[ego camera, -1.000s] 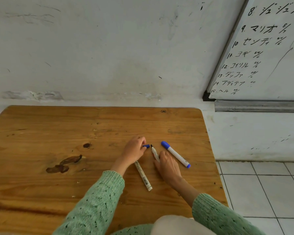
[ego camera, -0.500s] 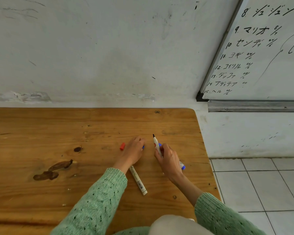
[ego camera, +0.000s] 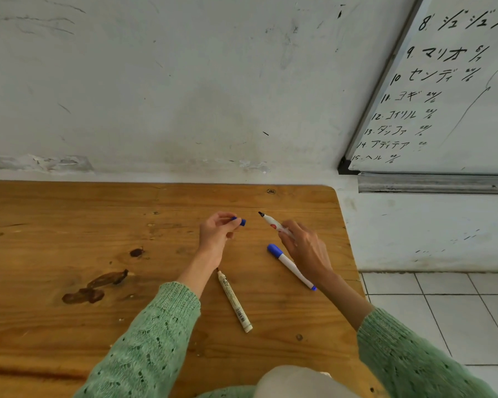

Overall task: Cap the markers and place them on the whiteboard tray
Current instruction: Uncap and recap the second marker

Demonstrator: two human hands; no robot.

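Wooden table (ego camera: 69, 225) fills the lower left of the frame, scuffed white wall behind it, whiteboard (ego camera: 457, 96) at upper right with its metal tray (ego camera: 431, 183) running along the bottom edge, tiled floor at lower right. Left hand (ego camera: 217, 235), centre frame, has thumb and fingertips pinched closed on a blue cap (ego camera: 240, 221), open end of the cap facing right. Right hand (ego camera: 306, 249) is closed around the barrel of an uncapped marker (ego camera: 270, 222), dark tip pointing up-left toward the cap; the two are near but apart, not yet lined up on one axis. Judged step: capping this marker, just before the push-on. Next move calls for bringing tip and cap mouth coaxial, then pressing together until seated; a slanted approach would likely smear ink on the cap rim or fingers. Further out, on the table: a capped blue marker (ego camera: 291, 265) lies diagonally just below the right hand, partly under the wrist, ready for the tray. A second uncapped marker (ego camera: 234, 300) lies just beside the left forearm, tip toward the hand; its cap is not visible. Tray looks bare in the stretch in view and is well apart from the table, up and to the right, so nothing delivered yet. Early in the task by my read: one capped, one in hand, one waiting.
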